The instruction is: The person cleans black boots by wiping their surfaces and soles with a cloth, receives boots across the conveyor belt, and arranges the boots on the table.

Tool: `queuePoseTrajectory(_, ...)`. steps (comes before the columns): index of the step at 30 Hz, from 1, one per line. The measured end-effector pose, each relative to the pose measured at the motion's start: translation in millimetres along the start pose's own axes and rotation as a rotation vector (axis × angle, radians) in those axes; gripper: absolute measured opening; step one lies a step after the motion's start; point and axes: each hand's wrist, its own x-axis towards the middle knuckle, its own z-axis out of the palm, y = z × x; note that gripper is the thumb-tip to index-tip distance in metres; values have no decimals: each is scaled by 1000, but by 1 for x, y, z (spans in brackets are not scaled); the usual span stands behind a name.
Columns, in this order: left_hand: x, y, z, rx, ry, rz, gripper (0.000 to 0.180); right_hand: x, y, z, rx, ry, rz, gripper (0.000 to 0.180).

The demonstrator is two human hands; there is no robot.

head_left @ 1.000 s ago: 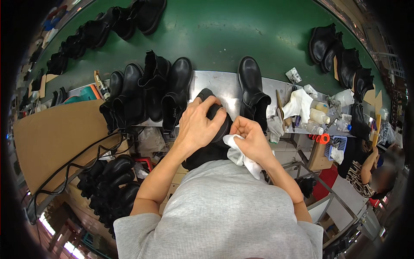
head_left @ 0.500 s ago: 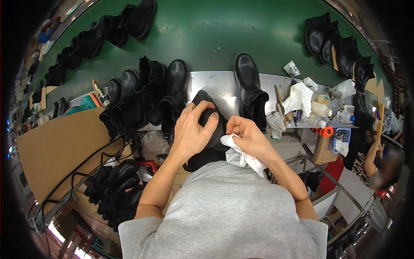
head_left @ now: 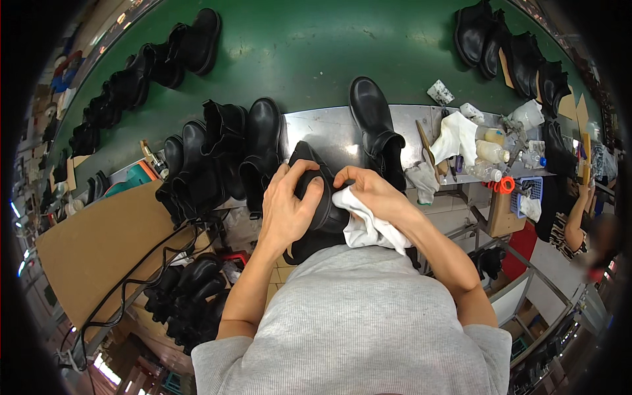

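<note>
A black boot (head_left: 322, 212) is held in front of my body, its sole edge facing up. My left hand (head_left: 288, 201) is closed round its left side, thumb and fingers bent over it. A crumpled white cloth (head_left: 370, 232) hangs from my right hand (head_left: 374, 197), which pinches it with curled fingers against the boot's right side. Part of the boot is hidden behind my hands. Beyond it, one black ankle boot (head_left: 373, 108) lies at the right of the metal strip (head_left: 322, 128), and another (head_left: 263, 135) lies at the left.
Rows of black boots (head_left: 197, 43) line the green table (head_left: 296, 49), with more (head_left: 474, 33) at far right. Right of me lie a white rag (head_left: 454, 137), plastic bottles (head_left: 492, 151) and orange-handled scissors (head_left: 506, 185). A cardboard sheet (head_left: 105, 247) and cables are at left. Another person's arm (head_left: 576, 220) shows at right.
My right hand with the white cloth has shifted slightly left and up along the boot. My left hand keeps its hold. The whole view has turned a little.
</note>
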Motion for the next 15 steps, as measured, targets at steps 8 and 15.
queuePoseTrajectory(8, 4, 5, 1, 8, -12, 23, 32, 21, -4, -13, 4, 60, 97, 11)
queuePoseTrajectory(15, 13, 10, 0, 23, -17, -35, 36, -28, -10, 8, -165, 39, -135, 14)
